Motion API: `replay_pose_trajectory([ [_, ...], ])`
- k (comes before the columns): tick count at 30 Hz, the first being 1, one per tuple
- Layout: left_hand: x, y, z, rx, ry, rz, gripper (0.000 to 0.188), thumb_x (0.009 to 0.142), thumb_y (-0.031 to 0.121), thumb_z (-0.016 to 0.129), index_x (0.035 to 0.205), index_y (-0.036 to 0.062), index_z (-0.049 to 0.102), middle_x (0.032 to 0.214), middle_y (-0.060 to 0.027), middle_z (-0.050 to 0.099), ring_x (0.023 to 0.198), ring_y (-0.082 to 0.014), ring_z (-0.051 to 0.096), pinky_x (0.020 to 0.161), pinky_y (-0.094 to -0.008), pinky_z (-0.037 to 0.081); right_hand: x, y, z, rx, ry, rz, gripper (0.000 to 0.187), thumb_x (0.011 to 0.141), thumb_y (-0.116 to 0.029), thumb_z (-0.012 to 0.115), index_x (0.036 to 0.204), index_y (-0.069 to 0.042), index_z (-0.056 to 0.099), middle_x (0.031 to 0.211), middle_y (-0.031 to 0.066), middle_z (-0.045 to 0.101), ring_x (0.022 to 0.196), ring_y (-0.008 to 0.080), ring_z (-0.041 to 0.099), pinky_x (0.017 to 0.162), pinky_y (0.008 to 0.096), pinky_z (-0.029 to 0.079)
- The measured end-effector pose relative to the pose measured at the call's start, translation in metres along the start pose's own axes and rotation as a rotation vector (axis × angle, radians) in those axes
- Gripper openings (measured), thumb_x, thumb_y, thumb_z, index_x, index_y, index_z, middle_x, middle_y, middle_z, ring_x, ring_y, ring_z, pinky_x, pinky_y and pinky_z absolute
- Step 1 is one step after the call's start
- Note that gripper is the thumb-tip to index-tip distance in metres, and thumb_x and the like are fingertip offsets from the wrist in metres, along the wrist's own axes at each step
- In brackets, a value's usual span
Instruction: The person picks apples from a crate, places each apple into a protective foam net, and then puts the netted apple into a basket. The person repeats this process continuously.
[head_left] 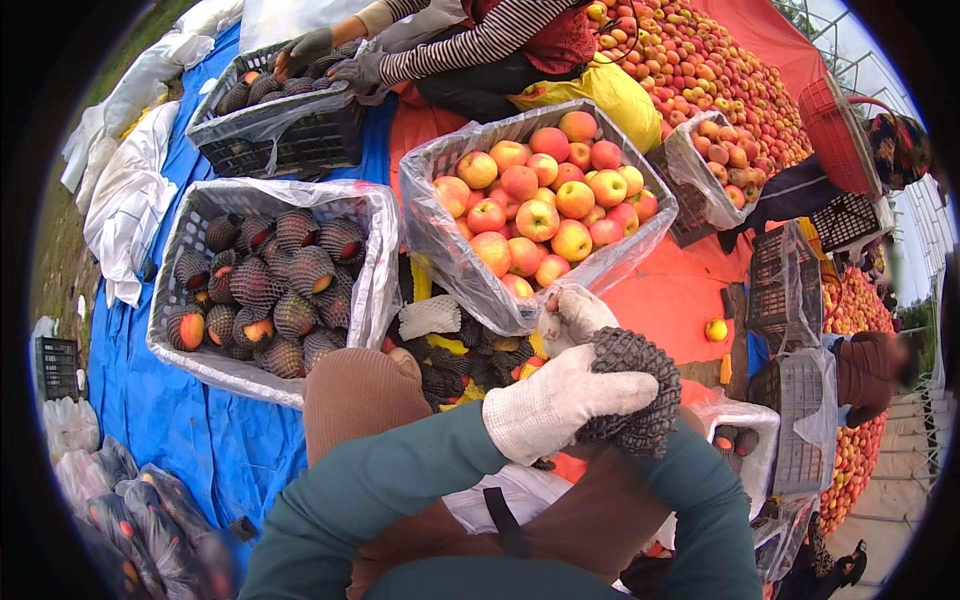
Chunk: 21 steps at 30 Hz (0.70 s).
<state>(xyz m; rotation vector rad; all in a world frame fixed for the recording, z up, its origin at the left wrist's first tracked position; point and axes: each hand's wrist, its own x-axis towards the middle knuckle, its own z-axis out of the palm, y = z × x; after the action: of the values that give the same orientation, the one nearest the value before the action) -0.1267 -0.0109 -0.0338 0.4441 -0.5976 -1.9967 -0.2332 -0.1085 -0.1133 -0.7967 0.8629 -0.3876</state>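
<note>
right of lower centre, our left hand grips dark foam netting, likely light, soft, best pinched at its edge; whether our right hand grips, we cannot tell.

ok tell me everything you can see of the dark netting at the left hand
The dark netting is a grey-black, foam-looking mesh with a coarse, ridged pattern, bunched into a bulky, rounded shape. The white-gloved left hand holds its left side, one digit lying across the front. It sits above the lap, against the teal right sleeve. Whether anything is inside is hidden.
</note>
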Motion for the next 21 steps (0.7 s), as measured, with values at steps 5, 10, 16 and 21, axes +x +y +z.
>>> replay_pose_trajectory([
  [5,-0.002,0.012,0.008,-0.378,-0.127,-0.042,0.036,0.093,0.02,0.046,0.123,-0.0011,0.044,0.11,-0.0086,0.056,0.099,-0.0155,0.056,0.09,-0.0308,0.045,0.097,-0.033,-0.001,-0.664,0.072,-0.299,0.033,0.081,-0.021,0.059,0.105,0.0,0.056,0.09,0.0085,0.061,0.075,0.0134,0.059,0.066,0.0242,0.048],
  [10,-0.001,0.019,-0.011,-0.299,0.025,-0.005,0.036,0.094,0.022,0.044,0.124,0.0013,0.044,0.112,-0.0081,0.055,0.104,-0.0146,0.054,0.089,-0.0296,0.045,0.171,-0.003,-0.001,-1.589,0.044,-0.483,0.044,0.075,-0.03,0.056,0.112,-0.006,0.055,0.111,0.0188,0.055,0.099,0.0336,0.056,0.084,0.0401,0.046],
  [16,0.002,0.031,-0.008,-0.17,0.094,0.048,0.042,0.088,0.014,0.049,0.127,0.0018,0.041,0.114,-0.0065,0.054,0.103,-0.0147,0.051,0.091,-0.0298,0.04,0.179,0.005,0.027,-1.655,0.092,-0.297,0.04,0.076,-0.03,0.057,0.112,-0.012,0.052,0.109,0.0203,0.051,0.094,0.037,0.057,0.08,0.044,0.047],
  [21,0.002,0.04,-0.027,0.407,0.424,0.272,0.035,0.085,0.006,0.051,0.119,-0.0003,0.048,0.109,-0.0125,0.055,0.098,-0.0217,0.055,0.086,-0.0326,0.044,0.169,-0.003,0.03,-1.558,0.13,-0.296,0.041,0.076,-0.027,0.057,0.112,-0.009,0.052,0.107,0.0221,0.052,0.097,0.0369,0.056,0.081,0.0433,0.046],
])
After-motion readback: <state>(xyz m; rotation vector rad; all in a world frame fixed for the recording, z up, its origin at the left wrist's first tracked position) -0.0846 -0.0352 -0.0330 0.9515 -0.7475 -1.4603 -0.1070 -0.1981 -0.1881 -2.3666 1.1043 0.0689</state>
